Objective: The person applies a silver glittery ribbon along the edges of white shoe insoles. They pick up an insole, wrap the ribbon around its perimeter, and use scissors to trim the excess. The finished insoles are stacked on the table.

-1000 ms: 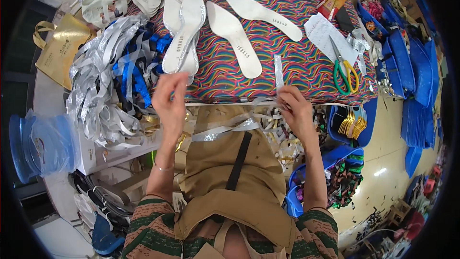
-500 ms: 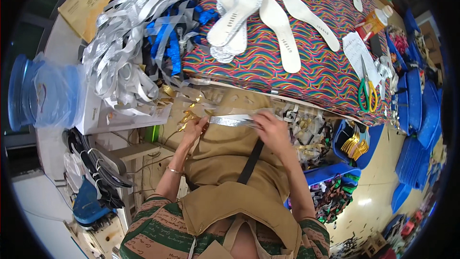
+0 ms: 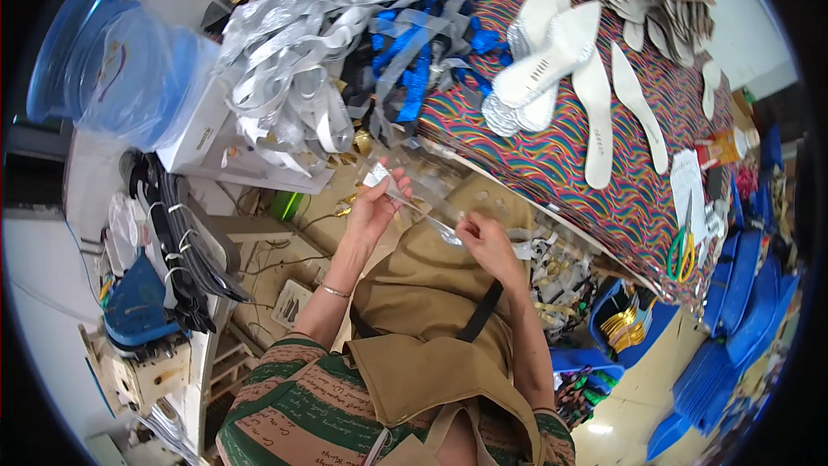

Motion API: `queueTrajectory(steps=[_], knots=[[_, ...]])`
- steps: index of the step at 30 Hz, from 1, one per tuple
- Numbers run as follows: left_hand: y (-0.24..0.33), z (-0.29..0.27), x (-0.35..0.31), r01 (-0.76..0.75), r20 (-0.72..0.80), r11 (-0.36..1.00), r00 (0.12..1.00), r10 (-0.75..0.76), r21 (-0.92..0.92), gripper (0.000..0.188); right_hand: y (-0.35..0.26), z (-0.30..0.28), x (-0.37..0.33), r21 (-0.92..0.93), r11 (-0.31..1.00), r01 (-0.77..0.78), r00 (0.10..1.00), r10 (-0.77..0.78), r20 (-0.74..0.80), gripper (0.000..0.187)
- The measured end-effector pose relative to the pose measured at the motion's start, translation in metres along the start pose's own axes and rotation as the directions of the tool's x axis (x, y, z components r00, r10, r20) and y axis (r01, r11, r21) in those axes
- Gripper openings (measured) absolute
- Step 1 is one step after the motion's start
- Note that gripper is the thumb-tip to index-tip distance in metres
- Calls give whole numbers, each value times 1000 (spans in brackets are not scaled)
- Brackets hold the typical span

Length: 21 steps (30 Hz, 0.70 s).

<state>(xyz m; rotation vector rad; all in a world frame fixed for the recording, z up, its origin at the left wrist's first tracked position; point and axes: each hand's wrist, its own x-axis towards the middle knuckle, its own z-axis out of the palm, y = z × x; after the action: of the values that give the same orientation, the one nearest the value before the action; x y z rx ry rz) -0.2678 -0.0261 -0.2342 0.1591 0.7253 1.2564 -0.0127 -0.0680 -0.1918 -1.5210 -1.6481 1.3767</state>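
Note:
My left hand (image 3: 371, 210) pinches one end of a shiny silver strip (image 3: 377, 175) above my apron. Closed on the other end, my right hand (image 3: 490, 246) has its fingertips together beside a silver piece that hangs down. A clear, film-like band (image 3: 435, 198) stretches between the hands; whether it is a backing peeling off the strip, I cannot tell. Under both hands lies the brown apron (image 3: 423, 272). Up and left of my left hand, a heap of silver strips (image 3: 293, 60) lies beside a tangle of blue strips (image 3: 418, 56).
White insoles (image 3: 593, 121) lie on the wavy-patterned tabletop (image 3: 517, 160), with more stacked at the back. Scissors (image 3: 682, 250) rest near its right edge by a paper. A blue bin (image 3: 634, 319) of gold pieces stands below. At left are a blue water bottle (image 3: 138, 78) and white box.
My left hand has risen and turned, lifting its end of the strip. The strip, flat and level before, now slants with film spread beside it. The whole view has rotated.

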Motion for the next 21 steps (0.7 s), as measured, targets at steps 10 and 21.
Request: queueTrajectory(steps=[10, 21], knots=[[23, 108, -56, -97, 246, 930, 969, 7, 355, 63, -64, -29, -16, 107, 994, -22, 995, 31, -90, 19], [0, 123, -68, 87, 152, 933, 977, -148, 349, 53, -86, -28, 1, 631, 753, 189, 951, 21, -309, 11]])
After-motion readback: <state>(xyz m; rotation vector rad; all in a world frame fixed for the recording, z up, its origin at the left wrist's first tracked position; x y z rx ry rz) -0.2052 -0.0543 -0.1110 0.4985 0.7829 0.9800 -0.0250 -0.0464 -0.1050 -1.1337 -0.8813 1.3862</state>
